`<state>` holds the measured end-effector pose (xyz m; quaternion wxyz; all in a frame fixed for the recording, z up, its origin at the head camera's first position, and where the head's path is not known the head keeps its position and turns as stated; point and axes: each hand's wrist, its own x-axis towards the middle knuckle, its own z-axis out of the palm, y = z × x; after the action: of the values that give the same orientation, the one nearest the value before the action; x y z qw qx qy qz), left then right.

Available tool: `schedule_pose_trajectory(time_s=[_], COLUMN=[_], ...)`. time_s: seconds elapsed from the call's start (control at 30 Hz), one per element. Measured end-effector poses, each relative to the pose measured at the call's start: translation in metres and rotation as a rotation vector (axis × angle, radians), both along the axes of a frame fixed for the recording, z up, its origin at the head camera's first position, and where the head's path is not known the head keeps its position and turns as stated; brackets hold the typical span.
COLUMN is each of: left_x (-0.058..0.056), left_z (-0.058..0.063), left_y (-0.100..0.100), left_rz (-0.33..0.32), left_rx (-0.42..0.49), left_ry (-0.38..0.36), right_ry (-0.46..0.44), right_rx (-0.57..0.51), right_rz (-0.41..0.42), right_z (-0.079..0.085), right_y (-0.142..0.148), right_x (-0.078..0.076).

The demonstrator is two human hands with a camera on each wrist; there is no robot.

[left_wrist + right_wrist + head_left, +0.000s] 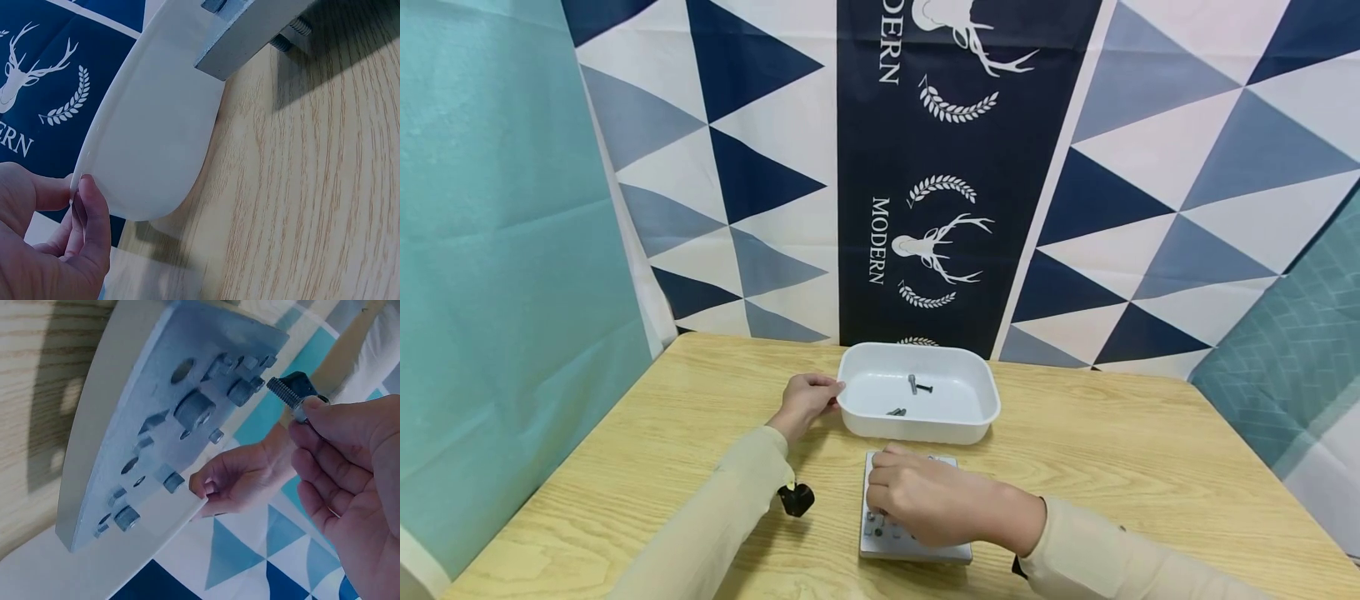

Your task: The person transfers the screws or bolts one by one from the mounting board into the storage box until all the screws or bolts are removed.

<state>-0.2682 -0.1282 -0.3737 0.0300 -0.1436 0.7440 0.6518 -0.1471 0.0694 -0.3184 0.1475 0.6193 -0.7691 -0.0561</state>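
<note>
My left hand (807, 402) pinches the left rim of a white plastic bin (928, 428), thumb and fingers on either side of the rim in the left wrist view. Over a thick metal plate (917, 550) my right hand (925, 493) holds a threaded bolt (286, 394) between thumb and fingertips. In the right wrist view, the bolt's threaded end points away from the fingertips, apart from the plate. Socket-head bolts (195, 410) of several sizes sit in the plate, beside bare holes (182, 371). Threaded ends (281, 42) stick out beneath it in the left wrist view.
Inside the bin lie a grey bolt (913, 383), a black screw (925, 388) and more small hardware (897, 412) near its front wall. The bin stands just behind the plate on a wooden table (1112, 442). Patterned cloth (775, 167) hangs at the table's back edge.
</note>
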Motion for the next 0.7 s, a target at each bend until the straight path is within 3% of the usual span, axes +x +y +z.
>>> schedule_pose_trajectory(time_s=[0.7], left_x=[-0.003], left_z=[0.003], left_y=[0.001], left_rz=[0.001], left_rx=[-0.01], left_ry=[-0.02], right_ry=[-0.015], right_rx=[0.021], right_rz=[-0.091], right_z=[0.016], right_y=[0.012], right_x=[-0.016])
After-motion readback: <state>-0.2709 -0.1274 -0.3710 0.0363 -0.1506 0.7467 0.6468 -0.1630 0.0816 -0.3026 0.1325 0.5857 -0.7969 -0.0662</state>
